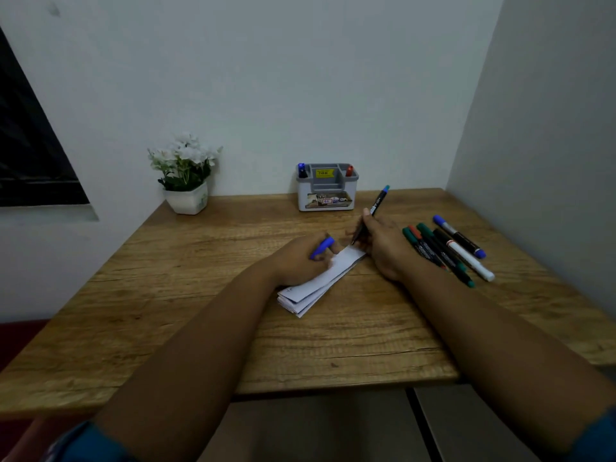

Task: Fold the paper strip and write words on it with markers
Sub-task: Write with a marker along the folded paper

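A white folded paper strip lies slantwise on the wooden table, its layers fanned at the near end. My left hand rests on the strip's middle with fingers curled round a blue marker cap. My right hand grips a black marker with a blue end, tip down at the strip's far end.
Several markers in green, red, black, white and blue lie to the right of my right hand. A grey pen holder with a blue and a red marker stands at the back. A white flower pot sits back left. Walls close the back and right.
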